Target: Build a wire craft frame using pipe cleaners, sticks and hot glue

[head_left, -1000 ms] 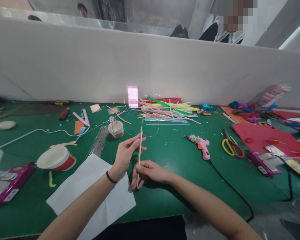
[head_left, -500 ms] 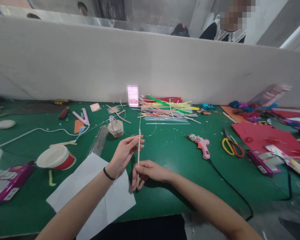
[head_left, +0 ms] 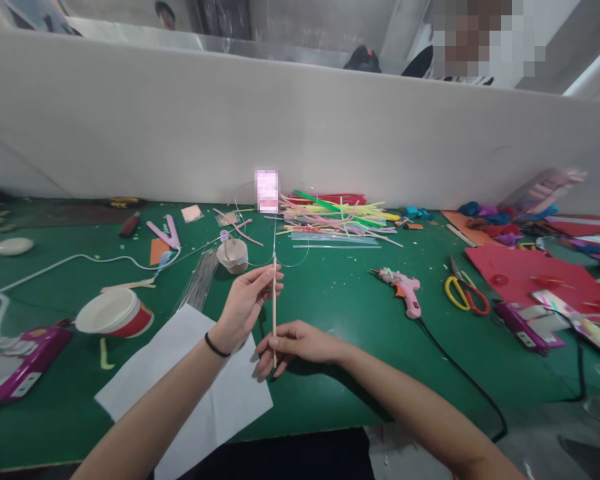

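Note:
A thin wooden stick (head_left: 274,310) stands upright over the green table (head_left: 330,373), held by both hands. My right hand (head_left: 293,345) pinches its lower end. My left hand (head_left: 246,302), with a black band on the wrist, pinches near its top, where a fine clear wire (head_left: 300,261) loops out toward the back. A white paper sheet (head_left: 190,393) lies under my left forearm.
A pile of coloured straws (head_left: 337,217) lies at the back, a small wooden cup (head_left: 233,255) beside it. A pink glue gun (head_left: 404,291) with black cord and yellow-red scissors (head_left: 464,292) lie right. A red paper cup (head_left: 114,315) lies left. Red sheets (head_left: 525,273) cover the far right.
Both hands and the stick have shifted slightly left and up. The grip looks the same.

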`<state>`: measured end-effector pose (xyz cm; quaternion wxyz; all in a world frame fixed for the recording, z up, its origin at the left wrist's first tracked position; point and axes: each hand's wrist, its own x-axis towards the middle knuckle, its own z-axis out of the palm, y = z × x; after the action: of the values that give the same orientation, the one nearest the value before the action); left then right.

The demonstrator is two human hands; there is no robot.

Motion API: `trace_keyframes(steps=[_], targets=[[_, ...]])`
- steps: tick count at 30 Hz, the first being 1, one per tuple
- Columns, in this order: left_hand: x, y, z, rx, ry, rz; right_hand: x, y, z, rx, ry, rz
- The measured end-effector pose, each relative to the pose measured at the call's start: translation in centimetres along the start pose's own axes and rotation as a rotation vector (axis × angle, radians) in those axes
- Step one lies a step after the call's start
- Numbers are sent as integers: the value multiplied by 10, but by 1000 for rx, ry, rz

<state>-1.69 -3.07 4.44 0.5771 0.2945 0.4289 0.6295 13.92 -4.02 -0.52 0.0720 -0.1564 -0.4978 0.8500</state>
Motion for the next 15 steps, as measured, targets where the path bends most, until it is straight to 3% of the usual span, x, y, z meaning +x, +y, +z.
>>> trace_keyframes(steps=[15], targets=[[5, 5, -6, -59, 70, 46, 1, 9, 3, -107, -24, -56]])
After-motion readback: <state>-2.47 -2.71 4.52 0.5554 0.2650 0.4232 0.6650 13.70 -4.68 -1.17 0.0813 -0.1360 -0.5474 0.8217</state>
